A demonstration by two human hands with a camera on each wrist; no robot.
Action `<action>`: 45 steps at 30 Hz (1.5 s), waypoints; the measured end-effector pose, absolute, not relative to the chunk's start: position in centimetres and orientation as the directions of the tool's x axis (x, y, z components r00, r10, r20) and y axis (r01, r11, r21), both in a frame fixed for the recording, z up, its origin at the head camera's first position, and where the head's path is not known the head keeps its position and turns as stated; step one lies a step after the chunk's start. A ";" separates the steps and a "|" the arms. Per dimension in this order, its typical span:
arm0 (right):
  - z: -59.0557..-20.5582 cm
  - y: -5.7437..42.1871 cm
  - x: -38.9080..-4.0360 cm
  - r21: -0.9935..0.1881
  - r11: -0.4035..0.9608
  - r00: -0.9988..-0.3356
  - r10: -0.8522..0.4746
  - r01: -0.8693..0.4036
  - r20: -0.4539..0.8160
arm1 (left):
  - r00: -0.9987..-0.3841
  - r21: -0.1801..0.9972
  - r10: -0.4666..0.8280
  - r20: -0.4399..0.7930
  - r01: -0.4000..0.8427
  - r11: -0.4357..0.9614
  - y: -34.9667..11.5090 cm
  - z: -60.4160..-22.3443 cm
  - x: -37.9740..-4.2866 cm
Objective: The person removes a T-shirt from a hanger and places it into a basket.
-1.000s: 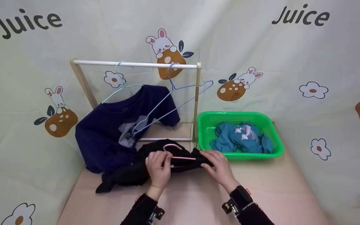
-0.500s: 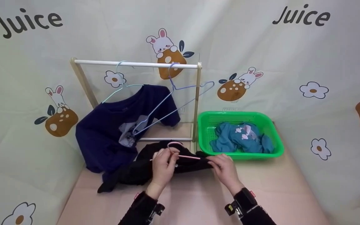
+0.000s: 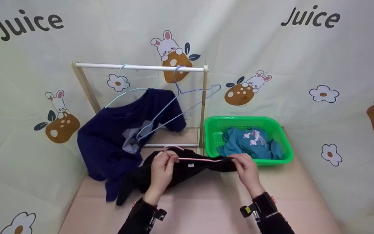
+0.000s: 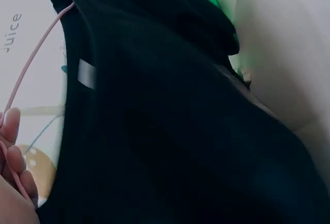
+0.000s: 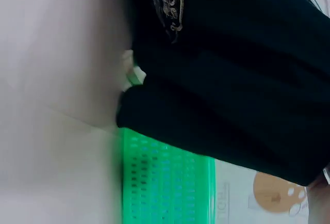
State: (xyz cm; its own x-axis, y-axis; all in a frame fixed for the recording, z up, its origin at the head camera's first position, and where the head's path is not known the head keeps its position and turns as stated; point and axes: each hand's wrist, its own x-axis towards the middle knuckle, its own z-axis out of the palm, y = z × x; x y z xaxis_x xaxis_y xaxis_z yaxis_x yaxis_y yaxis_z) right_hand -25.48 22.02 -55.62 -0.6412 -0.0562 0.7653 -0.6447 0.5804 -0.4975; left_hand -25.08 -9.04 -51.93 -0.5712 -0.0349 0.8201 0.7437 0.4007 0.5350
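Observation:
My left hand [image 3: 162,172] grips a pink hanger [image 3: 200,159] just below its hook. One arm of that hanger runs right, into the neck opening of a black T-shirt [image 4: 170,110]. At the shirt's right shoulder, my right hand [image 3: 248,170] pinches the cloth near the hanger's end. A small white label [image 4: 86,73] shows inside the neckline in the left wrist view. Light embroidery [image 5: 171,4] shows on the shirt front in the right wrist view, where my hand is mostly out of frame. The shirt's left part droops beyond my left hand.
A wooden rack [image 3: 109,66] stands behind, bearing a navy T-shirt [image 3: 109,139] on a mint hanger [image 3: 117,99] and a bare purple-blue hanger [image 3: 164,112]. At right, a green basket [image 3: 289,156] holds a teal garment [image 3: 239,143]. A printed curtain surrounds the table [image 3: 206,208].
My right hand has moved right, drawing the black T-shirt's neck and shoulder out along the pink hanger. My left hand shifted right, then back left; the neck label is now plainly visible.

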 end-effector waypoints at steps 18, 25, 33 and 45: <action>-56.4 23.6 -25.0 -0.675 0.643 -0.843 0.081 -0.363 0.531 | -0.663 0.656 -0.074 0.745 0.709 0.259 -8.8 -51.9 -25.4; -56.5 23.0 -25.2 -0.714 0.639 -0.900 0.075 -0.286 0.428 | -0.620 0.540 -0.036 0.784 0.652 0.532 -6.9 -53.4 -25.5; -56.6 22.7 -25.4 -0.650 0.656 -0.849 0.028 -0.383 0.528 | -0.591 0.505 -0.010 0.806 0.679 0.533 -5.4 -54.3 -25.7; -56.5 22.2 -25.9 -0.340 0.748 -0.679 -0.197 -0.570 0.707 | -0.597 0.481 0.049 0.800 0.689 0.543 -4.3 -54.2 -25.6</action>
State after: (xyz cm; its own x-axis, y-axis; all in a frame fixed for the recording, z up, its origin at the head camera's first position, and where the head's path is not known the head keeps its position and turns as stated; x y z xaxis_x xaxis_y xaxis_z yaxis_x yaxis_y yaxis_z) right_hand -25.94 22.25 -56.47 -0.6795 -0.1973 0.7067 -0.5703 0.7480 -0.3395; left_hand -25.59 -4.28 -54.15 -0.5975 0.0489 0.8004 0.6886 0.5427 0.4809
